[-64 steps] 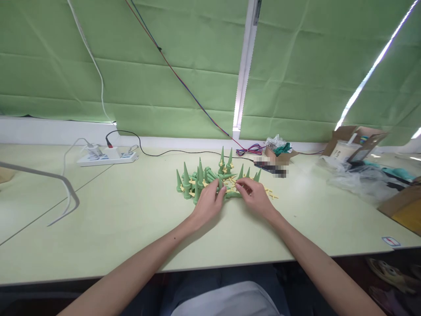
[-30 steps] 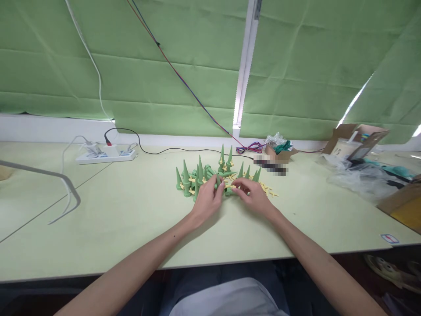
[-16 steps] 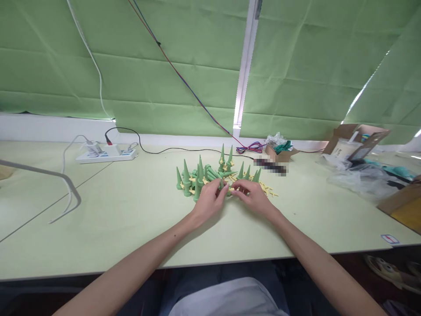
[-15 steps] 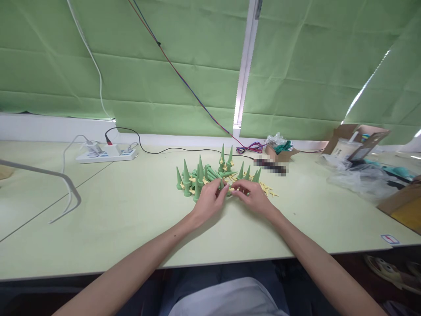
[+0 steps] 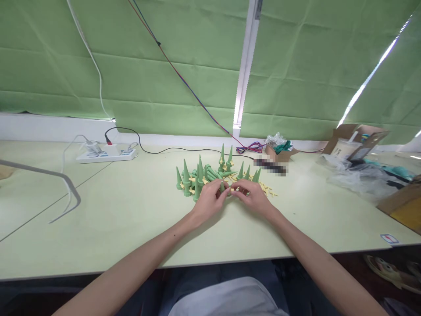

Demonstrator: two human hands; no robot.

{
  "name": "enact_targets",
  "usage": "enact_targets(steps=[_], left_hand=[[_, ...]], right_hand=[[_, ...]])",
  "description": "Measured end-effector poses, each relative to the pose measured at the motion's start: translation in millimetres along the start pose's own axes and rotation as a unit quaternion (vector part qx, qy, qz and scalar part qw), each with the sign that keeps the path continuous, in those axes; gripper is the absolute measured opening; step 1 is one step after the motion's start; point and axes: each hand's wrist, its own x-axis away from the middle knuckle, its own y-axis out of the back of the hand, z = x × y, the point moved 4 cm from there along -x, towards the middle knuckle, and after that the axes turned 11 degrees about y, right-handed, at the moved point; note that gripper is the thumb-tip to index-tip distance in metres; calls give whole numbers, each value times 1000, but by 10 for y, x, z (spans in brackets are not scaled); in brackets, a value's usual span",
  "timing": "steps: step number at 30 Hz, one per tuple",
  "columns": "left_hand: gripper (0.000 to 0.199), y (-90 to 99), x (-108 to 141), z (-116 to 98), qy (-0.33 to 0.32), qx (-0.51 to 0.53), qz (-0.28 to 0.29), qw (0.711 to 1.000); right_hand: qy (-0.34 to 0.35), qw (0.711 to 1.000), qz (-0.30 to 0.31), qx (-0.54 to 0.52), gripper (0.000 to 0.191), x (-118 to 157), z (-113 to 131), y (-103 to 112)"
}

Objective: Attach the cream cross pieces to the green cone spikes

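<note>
My left hand (image 5: 210, 196) is closed around a green cone-shaped plastic piece (image 5: 222, 188), its tip showing between the fingers. Close beside it, my right hand (image 5: 253, 195) pinches a small yellow plastic piece (image 5: 232, 190) against the green one. Several green cones with yellow pieces on them stand upright to the left, one being a tall cone (image 5: 186, 175). More upright cones (image 5: 222, 159) are behind the hands. Loose green pieces (image 5: 213, 171) lie in a heap between them, and small yellow pieces (image 5: 268, 189) are scattered by my right hand, which partly hides them.
A white power strip (image 5: 107, 153) sits at the back left, near a grey bent bar (image 5: 70, 184). At the back are coiled wires (image 5: 250, 148), a small cardboard box (image 5: 279, 153) and a blurred-out dark item (image 5: 270, 166). Clear plastic bags (image 5: 358, 177) and a cup (image 5: 344, 148) are at right.
Both hands stay in nearly the same place. The fingertips have shifted slightly at the yellow piece, which shows a little more clearly between them.
</note>
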Motion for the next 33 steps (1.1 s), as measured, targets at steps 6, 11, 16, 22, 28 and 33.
enact_targets(steps=[6, 11, 16, 22, 28, 33], left_hand=[[21, -2, -8, 15, 9, 14, 3, 1000], [24, -24, -30, 68, 63, 65, 28, 995], [25, -25, -25, 71, 52, 63, 25, 996], [25, -19, -24, 71, 41, 36, 23, 998], [25, -11, -23, 63, 40, 15, 22, 999], [27, -21, -19, 53, 27, 3, 33, 999]], right_hand=[[5, 1000, -2, -3, 17, -2, 10, 5], [3, 1000, 3, -2, 17, -1, 5, 2], [3, 1000, 7, 3, 15, 4, -11, -16], [-3, 1000, 15, 12, 14, 7, -23, -36], [-11, 999, 28, 37, 19, 17, -61, -59], [-18, 996, 66, 51, 35, 30, -72, -92]])
